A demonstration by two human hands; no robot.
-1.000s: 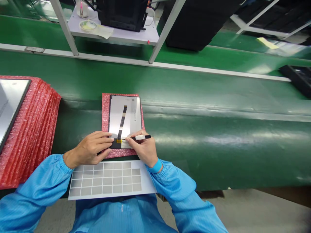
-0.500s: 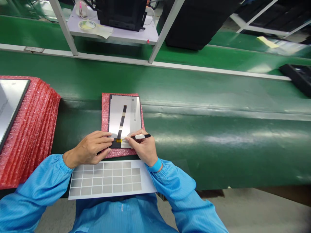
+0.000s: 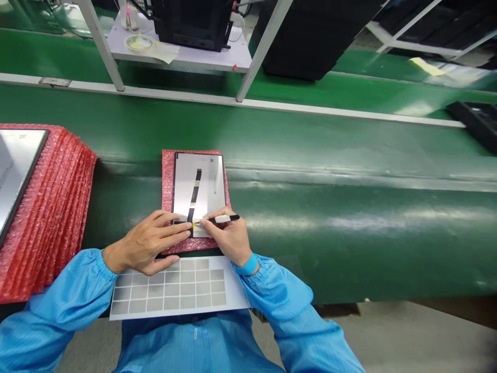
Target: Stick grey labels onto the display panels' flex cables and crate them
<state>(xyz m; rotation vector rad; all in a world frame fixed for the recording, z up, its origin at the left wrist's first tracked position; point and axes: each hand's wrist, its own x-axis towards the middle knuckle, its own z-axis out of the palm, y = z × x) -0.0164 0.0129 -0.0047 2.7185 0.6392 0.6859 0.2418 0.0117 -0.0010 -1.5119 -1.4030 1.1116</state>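
Panel: silver-backed panel [image 3: 184, 186] flat on pink bubble wrap [image 3: 167, 181], on the table [image 3: 330, 248], in front of the person.
Cable: dark flat cable [image 3: 194, 194] lies slantwise on the panel, lower end at a small yellow piece [image 3: 193, 226].
Left hand: left hand [image 3: 149, 241] palm down, fingers spread, grip around nothing; fingertips at the cable's lower end, partly covering the yellow piece. Thumb over the label sheet [image 3: 194, 290]; contact unclear.
Right hand: right hand [image 3: 235, 239] has a pen-like tool [image 3: 224, 219] pinched between thumb and fingers, thin tip pointing left at the yellow piece. Tip contact too small to tell.
Doing it well: probably best to steady the panel with light left fingers, keep tool low and nearly flat, small strokes only.
Watch for: tip could scratch the panel or nick the cable; left fingertips sit close to it and hide part of the work.
Left side: wrap stack [image 3: 72, 207] with another panel [image 3: 19, 171] on top, well apart from the hands.
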